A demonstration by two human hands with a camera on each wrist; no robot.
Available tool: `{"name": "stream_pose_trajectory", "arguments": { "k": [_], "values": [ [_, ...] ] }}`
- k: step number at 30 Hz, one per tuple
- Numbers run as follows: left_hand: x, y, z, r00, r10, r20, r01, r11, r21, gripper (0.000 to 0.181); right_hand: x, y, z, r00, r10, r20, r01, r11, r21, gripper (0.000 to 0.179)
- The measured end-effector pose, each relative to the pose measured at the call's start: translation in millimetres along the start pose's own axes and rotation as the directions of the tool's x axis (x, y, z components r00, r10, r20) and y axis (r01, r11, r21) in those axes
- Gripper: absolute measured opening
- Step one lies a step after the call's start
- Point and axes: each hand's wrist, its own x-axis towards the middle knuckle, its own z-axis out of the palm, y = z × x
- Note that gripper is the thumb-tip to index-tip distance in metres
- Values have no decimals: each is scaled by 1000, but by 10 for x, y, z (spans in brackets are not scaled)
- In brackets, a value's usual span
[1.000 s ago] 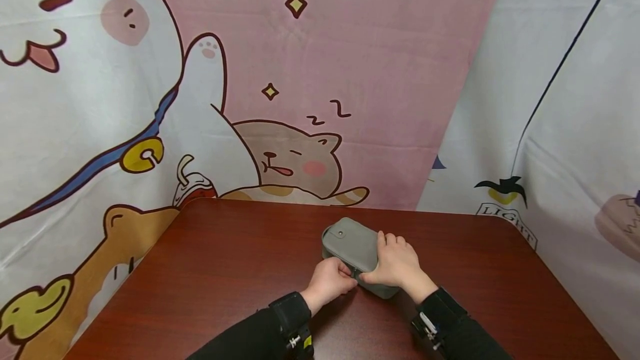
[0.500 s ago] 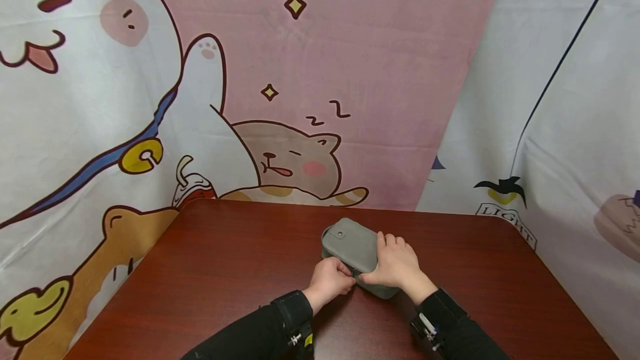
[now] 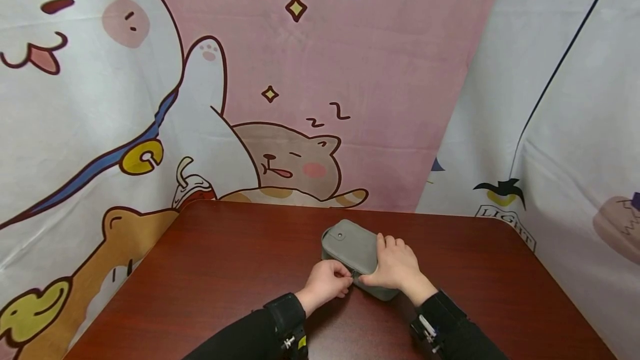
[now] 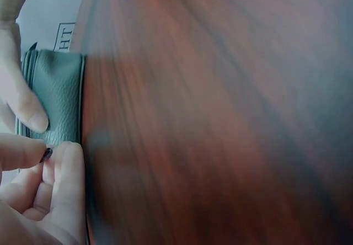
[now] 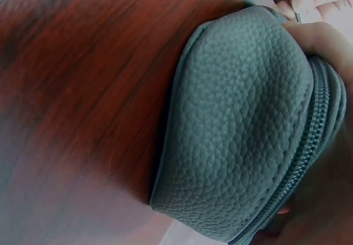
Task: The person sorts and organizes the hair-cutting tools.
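Observation:
A grey-green pebbled-leather zip pouch (image 3: pixel 352 244) with a snap stud on its top lies on the table in the head view. My right hand (image 3: pixel 396 266) holds its right end, fingers over the top and thumb against the near side. At the near long side, my left hand (image 3: pixel 326 282) pinches a small dark zipper pull (image 4: pixel 46 154) between thumb and fingers, clearest in the left wrist view. The right wrist view shows the pouch's end close up, with zipper teeth (image 5: pixel 309 145) running along its upper edge. Whatever is inside the pouch is hidden.
The pouch rests on a reddish-brown wooden table (image 3: pixel 240 249) with rounded far corners. Behind the table hangs a cloth backdrop (image 3: pixel 380 71) printed with cartoon animals. Black sleeves with straps cover both forearms.
My left hand has shifted slightly left along the pouch's near side, still pinching the zipper pull. The right hand and the pouch have stayed in place.

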Motion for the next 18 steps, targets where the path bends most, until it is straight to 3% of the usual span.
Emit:
{"name": "stream_pose_trajectory", "arguments": {
  "k": [8, 12, 18],
  "values": [
    [32, 3, -100, 994, 108, -2, -107, 985, 135, 11, -2, 5, 5, 1000, 1, -4, -1, 1000, 5, 116],
    [31, 29, -123, 985, 171, 11, -169, 957, 237, 14, 0, 7, 18, 1000, -2, -6, 2, 1000, 7, 116],
    [30, 80, -150, 979, 205, 22, -198, 907, 372, 20, -3, 9, 32, 1000, 0, -6, 0, 1000, 13, 116]
  ]
}}
